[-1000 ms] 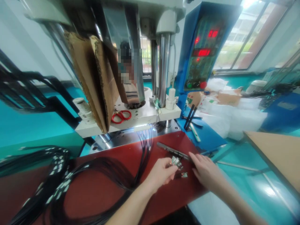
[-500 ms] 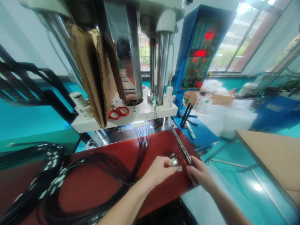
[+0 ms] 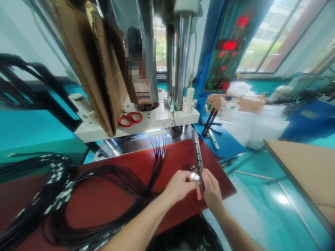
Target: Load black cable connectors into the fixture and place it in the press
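Above the red-brown tabletop (image 3: 180, 153), my left hand (image 3: 178, 184) is closed on several small shiny metal connectors (image 3: 194, 176); their exact kind is blurred. My right hand (image 3: 211, 188) grips the near end of a long dark metal bar (image 3: 198, 151) with notches along its side. The bar slants away toward the press, and the metal pieces sit right beside its left side. Whether they touch it I cannot tell. Black cables (image 3: 104, 170) with white tags lie coiled on the tabletop to the left, some running up toward the press base.
A press with a white plate (image 3: 167, 116) stands behind the tabletop, holding red-handled scissors (image 3: 130, 119) and cardboard (image 3: 104, 80). Pliers and a cutter (image 3: 213, 140) lie on a blue ledge (image 3: 227, 146). A blue control box (image 3: 222, 52) rises right; a brown table (image 3: 300, 164) stands farther right.
My right hand has brought the metal bar leftward, up beside the small metal pieces in my left hand. The bar now stands more upright in view. The camera view has shifted slightly.
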Available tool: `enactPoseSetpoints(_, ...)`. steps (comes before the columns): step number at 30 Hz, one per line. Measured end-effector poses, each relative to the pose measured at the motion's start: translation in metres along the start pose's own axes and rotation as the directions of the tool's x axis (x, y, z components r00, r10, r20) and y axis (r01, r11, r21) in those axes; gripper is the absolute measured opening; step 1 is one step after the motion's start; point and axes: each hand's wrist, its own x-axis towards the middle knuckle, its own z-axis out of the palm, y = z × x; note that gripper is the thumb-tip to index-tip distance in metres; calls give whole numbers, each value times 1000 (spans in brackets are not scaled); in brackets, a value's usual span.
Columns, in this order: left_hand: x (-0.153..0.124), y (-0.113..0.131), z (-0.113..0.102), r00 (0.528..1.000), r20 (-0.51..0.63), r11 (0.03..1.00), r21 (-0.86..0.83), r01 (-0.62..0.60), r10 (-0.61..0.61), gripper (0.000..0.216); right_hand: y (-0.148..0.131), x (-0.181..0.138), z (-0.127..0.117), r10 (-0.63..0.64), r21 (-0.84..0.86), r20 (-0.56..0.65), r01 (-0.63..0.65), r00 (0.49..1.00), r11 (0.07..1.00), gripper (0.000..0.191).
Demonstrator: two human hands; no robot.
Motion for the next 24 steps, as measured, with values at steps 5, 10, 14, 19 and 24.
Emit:
enactPoseSetpoints(5, 0, -2, 3, 999, -29, 998, 54, 45, -43, 20, 0, -4, 4, -31, -108, 7, 32, 999, 994, 31)
enactPoseSetpoints(10, -1, 0, -1, 995, -22, 995, -28, 100, -101, 16, 0, -3, 4, -37, -131, 27, 40, 999, 991, 31)
enactPoseSetpoints(14, 0, 5, -11, 977, -1, 966, -146, 212, -214, 25, 1, -1, 0, 16, -14, 28, -15, 999, 1000, 30)
enactPoseSetpoints(19, 4, 3, -18, 971, -34, 930, -296, 218, -238, 32, 5, -2, -4, 35, 80, 42, -38, 999, 996, 36)
enactPoseSetpoints(24, 6, 0, -12, 968, -31, 953, -186, 240, -250, 27, 6, -1, -2, 37, 129, 49, -43, 998, 991, 44)
